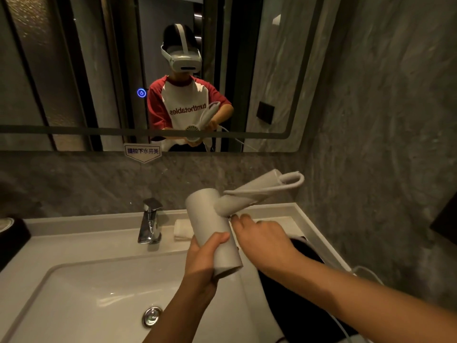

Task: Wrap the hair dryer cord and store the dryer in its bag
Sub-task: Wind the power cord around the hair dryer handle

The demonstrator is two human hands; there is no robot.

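Observation:
I hold a white hair dryer [212, 219] over the sink's right side. My left hand [205, 258] is wrapped around its barrel near the lower end. The handle points up and to the right, with a loop of white cord [289, 183] laid along it. My right hand [262, 238] pinches the cord where the handle joins the barrel. More cord [366, 272] trails off to the right along the counter edge. The black bag [304, 300] lies on the counter under my right forearm, partly hidden.
A white basin [81, 293] with a chrome tap [149, 221] and drain [152, 316] lies below. A folded white towel [183, 230] sits behind the dryer. A dark object [12, 238] stands at the left. A mirror [74, 70] hangs ahead, a stone wall [383, 144] at the right.

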